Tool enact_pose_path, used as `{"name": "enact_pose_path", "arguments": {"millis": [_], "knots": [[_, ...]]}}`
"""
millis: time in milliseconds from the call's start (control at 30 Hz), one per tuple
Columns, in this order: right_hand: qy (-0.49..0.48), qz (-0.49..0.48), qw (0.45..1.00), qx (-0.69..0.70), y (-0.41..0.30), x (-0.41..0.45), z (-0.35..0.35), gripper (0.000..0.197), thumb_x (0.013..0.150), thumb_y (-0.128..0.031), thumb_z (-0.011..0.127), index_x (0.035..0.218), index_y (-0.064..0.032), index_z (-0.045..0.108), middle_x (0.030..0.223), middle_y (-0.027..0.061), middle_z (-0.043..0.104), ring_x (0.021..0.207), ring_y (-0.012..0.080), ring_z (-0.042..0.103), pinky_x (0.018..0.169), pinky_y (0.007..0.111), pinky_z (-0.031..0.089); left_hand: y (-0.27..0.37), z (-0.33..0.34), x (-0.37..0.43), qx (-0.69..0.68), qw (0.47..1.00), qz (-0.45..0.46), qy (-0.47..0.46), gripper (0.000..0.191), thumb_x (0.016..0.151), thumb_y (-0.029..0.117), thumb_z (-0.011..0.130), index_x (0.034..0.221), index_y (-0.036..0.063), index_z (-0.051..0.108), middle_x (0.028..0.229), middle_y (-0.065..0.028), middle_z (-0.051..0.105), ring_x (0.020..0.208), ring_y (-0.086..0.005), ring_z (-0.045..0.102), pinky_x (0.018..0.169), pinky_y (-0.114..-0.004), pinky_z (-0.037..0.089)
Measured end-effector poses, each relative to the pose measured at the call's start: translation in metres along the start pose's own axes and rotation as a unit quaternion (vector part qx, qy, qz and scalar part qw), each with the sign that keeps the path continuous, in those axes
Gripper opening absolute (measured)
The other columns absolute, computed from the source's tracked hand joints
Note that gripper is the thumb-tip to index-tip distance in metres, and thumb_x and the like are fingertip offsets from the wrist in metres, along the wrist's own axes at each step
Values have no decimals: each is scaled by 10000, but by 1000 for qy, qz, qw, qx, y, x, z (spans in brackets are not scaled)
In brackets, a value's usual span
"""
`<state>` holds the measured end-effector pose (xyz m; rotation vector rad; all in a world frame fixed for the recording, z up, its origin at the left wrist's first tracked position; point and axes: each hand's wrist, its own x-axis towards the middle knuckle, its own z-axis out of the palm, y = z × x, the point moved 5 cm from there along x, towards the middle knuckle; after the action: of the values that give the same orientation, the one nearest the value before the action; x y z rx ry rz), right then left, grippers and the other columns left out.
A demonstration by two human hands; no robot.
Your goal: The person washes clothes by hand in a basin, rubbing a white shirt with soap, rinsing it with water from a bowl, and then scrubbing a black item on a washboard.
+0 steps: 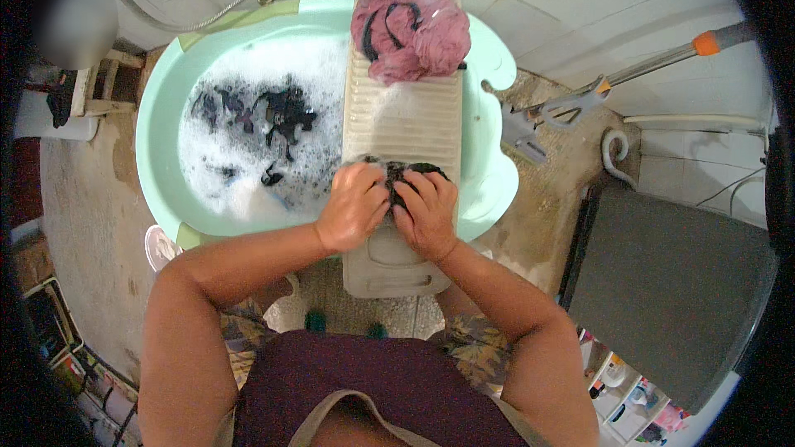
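A ridged plastic washboard (pixel 404 130) lies across a mint-green baby bathtub (pixel 163 105). Near its lower end, my left hand (pixel 355 205) and my right hand (pixel 428 208) both grip a wet, soapy dark cloth (pixel 397 177) pressed on the board. Fingers cover much of this cloth, so its kind is hidden. At the board's far end rests a bunched pink mesh cloth (pixel 410 31) with a dark strap on it. Dark garments (pixel 282 112) float among white suds in the water to the left.
A floor squeegee or mop (pixel 596 90) leans at the tub's right. Behind the tub runs a metal shower hose (pixel 186 28). A wooden stool (pixel 102 84) stands left, a dark grey flat-topped appliance (pixel 671 285) right, above a shelf (pixel 627 394) of bottles.
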<state>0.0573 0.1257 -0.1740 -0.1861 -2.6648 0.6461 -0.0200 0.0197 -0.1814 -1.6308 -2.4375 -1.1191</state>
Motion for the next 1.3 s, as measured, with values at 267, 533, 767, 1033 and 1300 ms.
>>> {"name": "enact_pose_path", "arguments": {"millis": [267, 533, 767, 1033, 1300], "knots": [[137, 160, 972, -105, 61, 90, 10, 350, 759, -241, 572, 1061, -63, 559, 1161, 154, 497, 1066, 368, 432, 880, 507, 307, -46, 12, 95, 131, 981, -129, 54, 142, 773, 157, 525, 842, 42, 570, 968, -128, 525, 946, -301, 473, 804, -430, 356], [5, 60, 998, 10, 23, 6, 18, 229, 754, -261, 581, 895, -80, 596, 1055, 143, 526, 961, 353, 469, 800, 473, 340, -4, 23, 26, 158, 969, -53, -185, 139, 754, 159, 521, 755, 46, 602, 883, -149, 565, 863, -302, 523, 761, -455, 367], [87, 114, 986, -85, 58, 79, 23, 275, 781, -247, 555, 986, -66, 585, 1151, 184, 482, 1050, 396, 433, 864, 527, 321, -46, 5, 83, 133, 973, -149, 118, 179, 760, 182, 537, 888, 63, 578, 956, -139, 538, 926, -340, 496, 777, -470, 373], [-41, 71, 996, -29, 25, 28, 34, 234, 745, -263, 603, 861, -61, 579, 1051, 136, 506, 991, 367, 451, 831, 490, 336, -28, 15, 37, 103, 992, -33, -57, 86, 702, 115, 568, 747, 49, 536, 871, -107, 509, 844, -302, 471, 719, -438, 362], [35, 20, 998, -53, 17, 56, 9, 220, 765, -201, 591, 949, -82, 576, 1110, 157, 499, 1092, 395, 401, 888, 502, 311, -33, -6, 44, 73, 991, -92, 70, 106, 749, 139, 577, 807, 51, 564, 1043, -122, 487, 993, -310, 445, 822, -462, 334]]}}
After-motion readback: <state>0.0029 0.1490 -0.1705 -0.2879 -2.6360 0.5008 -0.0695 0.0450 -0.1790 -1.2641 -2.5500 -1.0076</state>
